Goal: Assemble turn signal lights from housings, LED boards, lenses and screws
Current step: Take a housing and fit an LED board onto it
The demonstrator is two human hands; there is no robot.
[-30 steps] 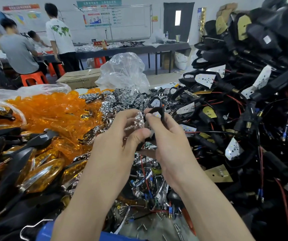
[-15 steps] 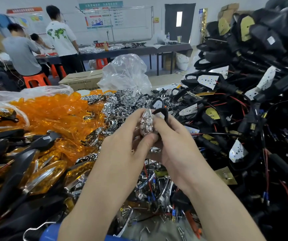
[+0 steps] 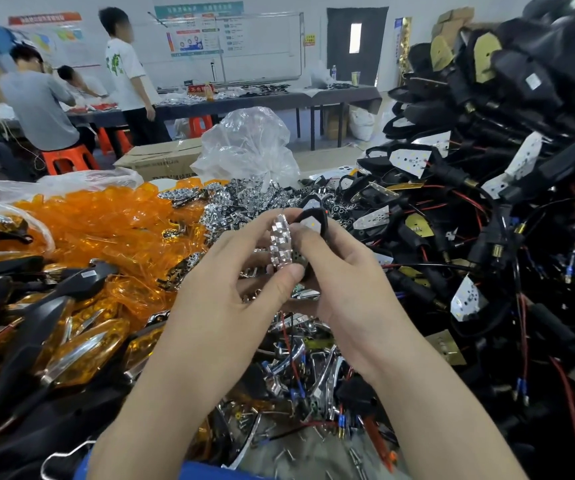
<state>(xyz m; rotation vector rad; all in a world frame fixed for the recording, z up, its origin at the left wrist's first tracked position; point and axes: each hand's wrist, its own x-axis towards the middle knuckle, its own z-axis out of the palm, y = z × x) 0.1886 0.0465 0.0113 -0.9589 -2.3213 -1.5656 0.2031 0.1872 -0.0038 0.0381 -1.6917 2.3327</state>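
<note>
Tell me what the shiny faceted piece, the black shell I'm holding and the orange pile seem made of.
The faceted piece: likely chrome-plated plastic, mirror finish; stepped moulded facets throw sharp highlights, though metal is possible. The black shell: looks like matte black plastic, dull with no glints. The orange pile: translucent amber plastic, glossy; light shows through it.

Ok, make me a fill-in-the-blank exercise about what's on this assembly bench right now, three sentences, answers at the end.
1. The heap of translucent plastic lenses is ____ in colour.
2. The left hand pinches the shiny chrome faceted reflector; the right hand holds a small ____ plastic housing.
3. The tangled pile of wired housings towers on the person's ____ side.
Answers: orange; black; right.
</note>
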